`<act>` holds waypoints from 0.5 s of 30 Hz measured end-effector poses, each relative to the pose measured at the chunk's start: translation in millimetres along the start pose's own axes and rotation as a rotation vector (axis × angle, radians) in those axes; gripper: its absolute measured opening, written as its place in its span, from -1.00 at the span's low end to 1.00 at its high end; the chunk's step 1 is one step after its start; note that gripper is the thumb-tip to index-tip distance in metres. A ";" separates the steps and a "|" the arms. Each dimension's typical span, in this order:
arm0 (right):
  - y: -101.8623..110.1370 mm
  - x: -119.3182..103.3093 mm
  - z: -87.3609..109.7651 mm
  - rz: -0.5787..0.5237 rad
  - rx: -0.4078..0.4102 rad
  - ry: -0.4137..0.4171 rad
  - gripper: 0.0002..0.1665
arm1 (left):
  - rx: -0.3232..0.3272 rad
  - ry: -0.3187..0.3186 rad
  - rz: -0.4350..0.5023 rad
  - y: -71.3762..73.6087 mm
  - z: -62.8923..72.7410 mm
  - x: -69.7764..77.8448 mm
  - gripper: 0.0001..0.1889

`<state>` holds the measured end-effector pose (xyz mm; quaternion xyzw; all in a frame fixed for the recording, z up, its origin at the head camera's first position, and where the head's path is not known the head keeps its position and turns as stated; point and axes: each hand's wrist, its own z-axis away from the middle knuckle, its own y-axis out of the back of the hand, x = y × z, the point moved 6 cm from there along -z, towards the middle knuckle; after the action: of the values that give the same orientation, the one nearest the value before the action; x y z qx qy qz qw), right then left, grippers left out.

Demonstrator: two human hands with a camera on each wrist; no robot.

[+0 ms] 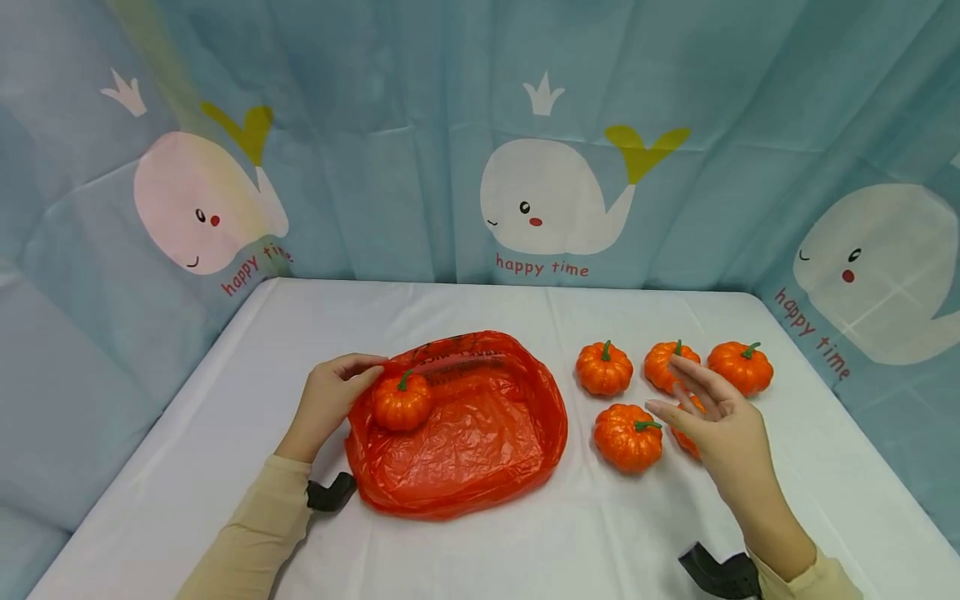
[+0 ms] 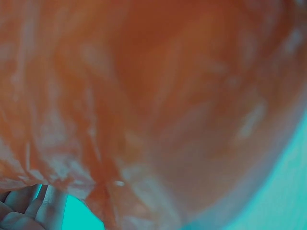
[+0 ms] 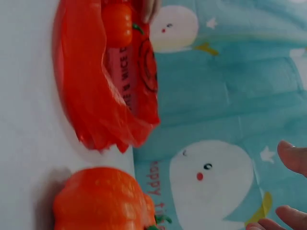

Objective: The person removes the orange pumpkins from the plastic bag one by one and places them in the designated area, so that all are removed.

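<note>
A red plastic bag point(image 1: 480, 454) lies spread wide on the white table, its mouth facing up. Inside its left end sits a small orange pumpkin point(image 1: 401, 404) with a green stem. My left hand point(image 1: 326, 408) pinches the bag's left rim between thumb and fingers, beside that pumpkin. Close up in the left wrist view, the bag's wrinkled red film point(image 2: 144, 96) covers most of the hand. My right hand point(image 1: 731, 437) hovers with fingers spread and nothing in them over the pumpkins on the right, partly hiding one lower pumpkin point(image 1: 686, 429).
Other orange pumpkins stand right of the bag: a back one point(image 1: 604, 368), a middle one point(image 1: 660, 367), a far-right one point(image 1: 741, 368) and a front one point(image 1: 628, 439). A blue curtain point(image 1: 420, 167) with whale prints rises behind the table point(image 1: 480, 558).
</note>
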<state>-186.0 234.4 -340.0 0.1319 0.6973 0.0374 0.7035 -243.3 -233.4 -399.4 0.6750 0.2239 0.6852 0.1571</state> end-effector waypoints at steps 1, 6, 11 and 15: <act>-5.6 -1.9 -0.1 0.002 -0.020 0.009 -0.11 | 0.000 0.002 0.001 -0.1 -0.1 0.0 -0.63; -31.3 -9.5 1.1 0.010 -0.104 0.030 -0.12 | 0.003 -0.009 -0.006 -0.7 -1.9 0.0 -0.63; -58.7 -10.0 1.6 0.020 -0.184 0.003 -0.15 | 0.004 -0.013 -0.006 -0.3 -2.5 -0.4 -0.64; -82.2 -7.1 -0.1 0.025 -0.237 0.007 -0.15 | -0.001 -0.005 -0.005 -0.5 -1.8 -0.6 -0.64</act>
<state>-197.2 153.6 -352.6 0.0564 0.6889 0.1286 0.7112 -245.1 -233.5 -400.2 0.6762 0.2246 0.6833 0.1597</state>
